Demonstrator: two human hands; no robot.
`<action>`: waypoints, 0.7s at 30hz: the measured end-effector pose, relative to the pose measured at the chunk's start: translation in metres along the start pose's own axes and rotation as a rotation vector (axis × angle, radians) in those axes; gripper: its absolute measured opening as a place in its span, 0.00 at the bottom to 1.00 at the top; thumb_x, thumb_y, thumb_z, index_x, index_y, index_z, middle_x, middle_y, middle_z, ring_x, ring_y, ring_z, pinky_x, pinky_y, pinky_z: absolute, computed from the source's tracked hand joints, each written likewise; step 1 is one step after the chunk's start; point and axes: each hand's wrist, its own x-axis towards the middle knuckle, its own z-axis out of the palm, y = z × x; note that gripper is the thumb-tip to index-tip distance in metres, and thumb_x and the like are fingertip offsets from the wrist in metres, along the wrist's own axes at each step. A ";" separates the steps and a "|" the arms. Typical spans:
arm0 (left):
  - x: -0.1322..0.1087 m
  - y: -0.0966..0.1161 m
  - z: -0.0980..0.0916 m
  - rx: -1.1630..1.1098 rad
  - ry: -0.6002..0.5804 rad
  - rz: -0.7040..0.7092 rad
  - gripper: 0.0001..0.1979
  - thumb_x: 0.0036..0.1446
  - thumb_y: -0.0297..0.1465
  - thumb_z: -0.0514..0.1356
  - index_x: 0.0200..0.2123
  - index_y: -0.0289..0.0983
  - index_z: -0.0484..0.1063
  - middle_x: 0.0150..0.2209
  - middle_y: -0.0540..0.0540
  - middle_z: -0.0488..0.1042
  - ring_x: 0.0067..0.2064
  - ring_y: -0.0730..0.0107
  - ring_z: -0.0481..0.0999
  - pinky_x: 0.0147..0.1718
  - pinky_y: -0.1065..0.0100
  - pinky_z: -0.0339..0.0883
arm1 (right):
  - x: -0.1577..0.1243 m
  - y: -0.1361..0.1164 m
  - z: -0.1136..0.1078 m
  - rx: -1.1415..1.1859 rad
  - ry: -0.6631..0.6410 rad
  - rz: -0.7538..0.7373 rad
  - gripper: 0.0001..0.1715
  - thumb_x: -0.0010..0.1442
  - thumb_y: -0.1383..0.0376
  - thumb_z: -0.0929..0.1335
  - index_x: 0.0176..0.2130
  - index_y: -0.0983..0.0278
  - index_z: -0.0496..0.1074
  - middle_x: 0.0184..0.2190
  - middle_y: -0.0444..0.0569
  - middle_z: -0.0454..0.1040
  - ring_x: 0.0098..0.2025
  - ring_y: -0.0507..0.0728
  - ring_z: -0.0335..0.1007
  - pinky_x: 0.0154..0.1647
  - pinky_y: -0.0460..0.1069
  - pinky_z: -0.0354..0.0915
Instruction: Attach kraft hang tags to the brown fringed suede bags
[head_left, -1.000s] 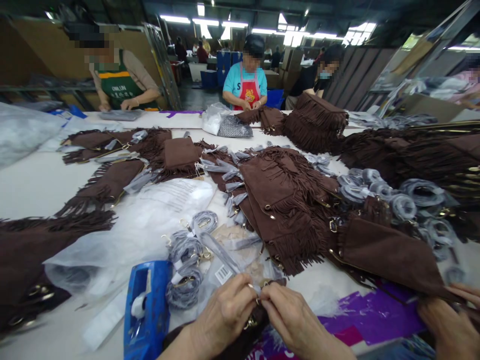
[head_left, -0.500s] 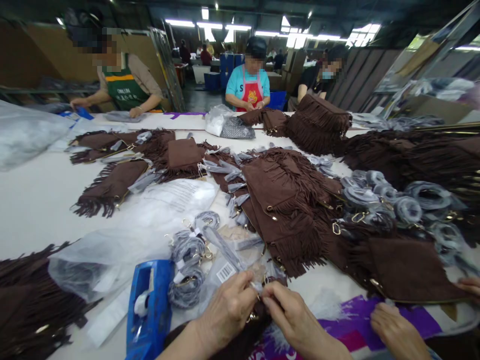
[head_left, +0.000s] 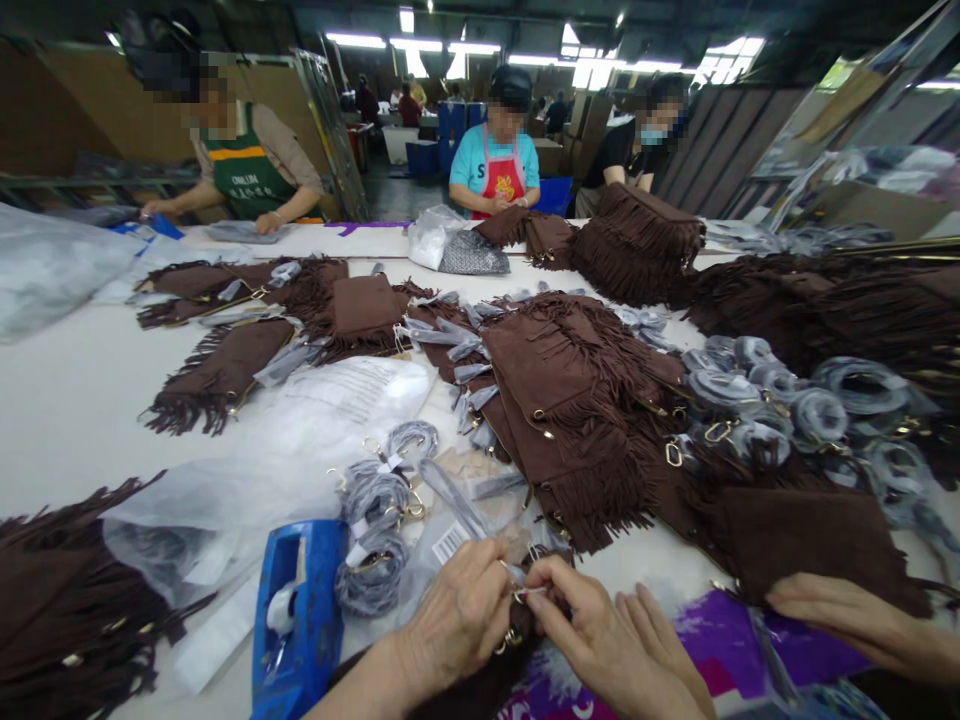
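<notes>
My left hand (head_left: 459, 605) is closed in a pinch at the edge of a dark brown bag (head_left: 469, 685) low in front of me. Facing it, my right hand (head_left: 589, 625) pinches a small pale piece beside a gold metal fitting (head_left: 519, 595) on that bag. The fingertips of both hands nearly meet, and they hide most of what lies between them. Just beyond the left knuckles rests a clear plastic bag with a barcode label (head_left: 450, 541). Coiled, plastic-wrapped straps (head_left: 371, 580) with gold clips lie left of it.
A blue tape dispenser (head_left: 296, 610) stands by my left forearm. Brown fringed bags (head_left: 577, 380) are piled ahead, with more wrapped straps (head_left: 817, 415) at right. A co-worker's hands (head_left: 847, 612) reach in from the right, one close beside my right hand. Several people work across the table.
My hands stay at nearly the same spot, still pinching. The co-worker's one hand has come left beside my right hand; the other now lies on a brown bag, which has shifted slightly left.
</notes>
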 end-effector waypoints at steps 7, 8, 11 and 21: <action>-0.011 -0.009 0.003 -0.268 -0.024 -0.208 0.08 0.51 0.20 0.46 0.29 0.38 0.58 0.32 0.45 0.68 0.41 0.65 0.71 0.36 0.66 0.69 | 0.002 0.013 0.004 -0.037 0.106 -0.081 0.07 0.56 0.69 0.62 0.34 0.54 0.62 0.22 0.39 0.71 0.22 0.54 0.68 0.24 0.46 0.64; -0.013 -0.009 0.003 -0.315 -0.018 -0.264 0.07 0.52 0.21 0.47 0.28 0.39 0.58 0.30 0.46 0.67 0.43 0.63 0.71 0.38 0.64 0.70 | 0.003 0.013 0.004 -0.042 0.118 -0.094 0.08 0.56 0.69 0.62 0.34 0.54 0.62 0.22 0.39 0.72 0.21 0.54 0.69 0.24 0.46 0.64; -0.016 -0.008 0.003 -0.554 0.008 -0.491 0.04 0.55 0.25 0.46 0.29 0.39 0.57 0.33 0.45 0.66 0.41 0.62 0.74 0.38 0.61 0.71 | 0.008 0.008 0.002 -0.039 0.122 -0.147 0.10 0.57 0.70 0.61 0.36 0.53 0.61 0.25 0.39 0.73 0.23 0.54 0.70 0.25 0.46 0.64; -0.016 -0.005 0.013 -0.939 0.171 -0.776 0.14 0.58 0.45 0.46 0.30 0.40 0.51 0.41 0.44 0.65 0.30 0.69 0.77 0.30 0.62 0.75 | 0.030 -0.015 -0.011 -0.514 -0.207 -0.267 0.08 0.59 0.72 0.60 0.36 0.60 0.65 0.28 0.44 0.75 0.27 0.55 0.72 0.26 0.47 0.55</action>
